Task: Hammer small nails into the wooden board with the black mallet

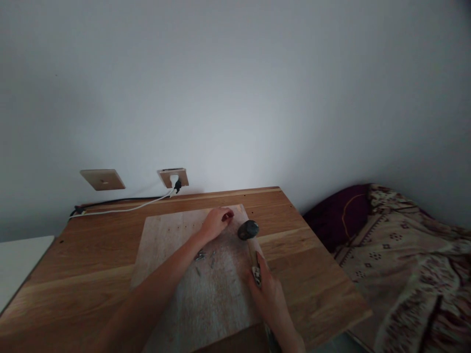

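Observation:
A pale wooden board lies on a brown wooden table. My left hand rests near the board's far edge with its fingers pinched together; what they hold is too small to make out. My right hand is closed round the wooden handle of a hammer, whose dark head hovers just right of my left hand's fingers. Several small nails lie loose on the board beside my left forearm.
A white cable runs along the table's back edge to a wall socket; a second wooden wall plate is to its left. A bed with a patterned blanket stands right of the table. A white surface sits at left.

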`<state>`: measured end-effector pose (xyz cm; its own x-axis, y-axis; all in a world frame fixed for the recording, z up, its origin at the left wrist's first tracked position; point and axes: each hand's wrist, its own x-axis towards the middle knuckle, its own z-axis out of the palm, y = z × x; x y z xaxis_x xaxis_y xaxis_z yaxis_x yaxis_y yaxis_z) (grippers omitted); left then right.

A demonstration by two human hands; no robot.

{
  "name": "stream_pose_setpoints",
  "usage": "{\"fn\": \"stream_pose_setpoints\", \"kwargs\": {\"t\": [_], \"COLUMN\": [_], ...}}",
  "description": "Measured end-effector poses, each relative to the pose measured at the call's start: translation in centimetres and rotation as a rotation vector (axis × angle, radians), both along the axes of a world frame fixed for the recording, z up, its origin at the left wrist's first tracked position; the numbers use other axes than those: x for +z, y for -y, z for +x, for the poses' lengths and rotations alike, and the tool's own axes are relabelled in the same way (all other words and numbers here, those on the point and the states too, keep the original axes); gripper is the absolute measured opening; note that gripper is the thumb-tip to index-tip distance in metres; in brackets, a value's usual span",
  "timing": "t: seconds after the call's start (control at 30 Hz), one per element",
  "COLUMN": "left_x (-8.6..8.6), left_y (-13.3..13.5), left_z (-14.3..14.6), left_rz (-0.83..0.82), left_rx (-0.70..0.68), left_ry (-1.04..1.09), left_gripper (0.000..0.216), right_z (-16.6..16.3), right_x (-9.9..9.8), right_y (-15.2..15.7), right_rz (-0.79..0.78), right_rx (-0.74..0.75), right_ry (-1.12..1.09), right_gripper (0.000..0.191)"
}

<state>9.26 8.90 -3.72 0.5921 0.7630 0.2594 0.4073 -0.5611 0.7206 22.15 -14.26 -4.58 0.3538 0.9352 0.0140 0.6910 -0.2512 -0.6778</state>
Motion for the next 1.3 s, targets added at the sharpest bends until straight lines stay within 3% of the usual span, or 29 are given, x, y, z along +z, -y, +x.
{"fn": "stream_pose_setpoints", "kwargs": {"t": [0.3,0.7,0.9,1.1,1.3], "left_x": [-0.8,-1.4,-1.8,-1.7,-1.9], "left_y": [-0.1,-0.3,-0.5,-0.4,-0.4], "left_z": [-0.4,-0.2,-0.2,-0.1,0.0], "left_rz": [0.011,0.010,-0.040,-0.083,-0.086], "left_rx": [0.017,0.010,0.030,0.027,0.029], "left_ry": [-0.058,-0.055,-0.003,0.009,0.026], "left_gripper": [0.017,0.011,0.020,0.024,0.027], "right_z": [0.6,1.2,1.0,0.8,0.2], "right_x": [0.6,2.0,2.8,3.7,3.3], "right_y": [-0.6,-2.5,-3.6,-5.4,-6.6], "right_rz": [-0.018,-0.207,-0.064,-0.024,-0.007], "right_rx": [0.011,-0.108,-0.128,-0.071,-0.083], "right_ry": [-0.072,-0.713,-0.668,-0.763,-0.737], "right_gripper": [0.055,0.054,0.052,0.046,0.043]}}
